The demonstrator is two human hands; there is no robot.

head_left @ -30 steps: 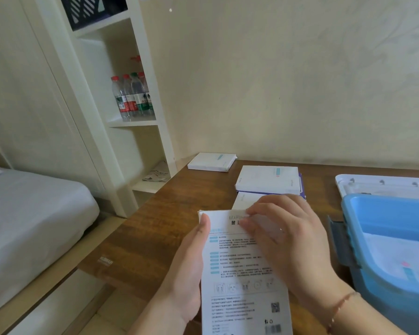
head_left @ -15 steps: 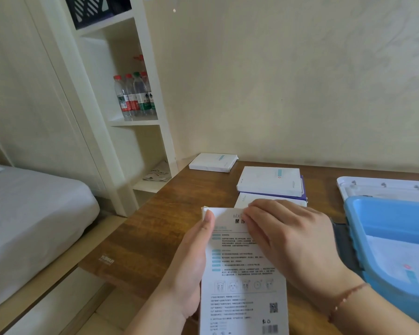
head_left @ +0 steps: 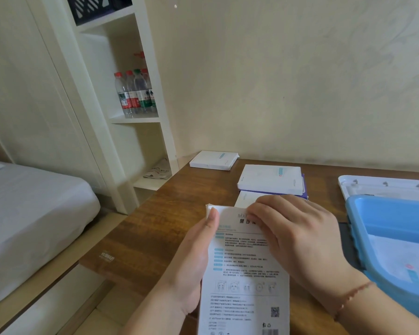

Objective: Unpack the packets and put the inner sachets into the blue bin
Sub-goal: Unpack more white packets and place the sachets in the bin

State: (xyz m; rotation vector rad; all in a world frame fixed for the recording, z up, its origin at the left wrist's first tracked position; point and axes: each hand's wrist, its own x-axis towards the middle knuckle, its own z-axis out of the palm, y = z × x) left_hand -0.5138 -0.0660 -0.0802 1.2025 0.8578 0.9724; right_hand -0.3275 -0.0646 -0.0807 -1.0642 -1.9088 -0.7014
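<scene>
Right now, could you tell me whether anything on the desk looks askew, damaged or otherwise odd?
Nothing looks damaged or spilled. The only untidy spot is the stack of packets, whose layers sit offset rather than squared. The held packet looks intact between the left hand and the right hand.

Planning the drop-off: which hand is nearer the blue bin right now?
Right. The right hand pinches the held packet at its top, just left of the blue bin. The left hand holds the packet's far side.
</scene>
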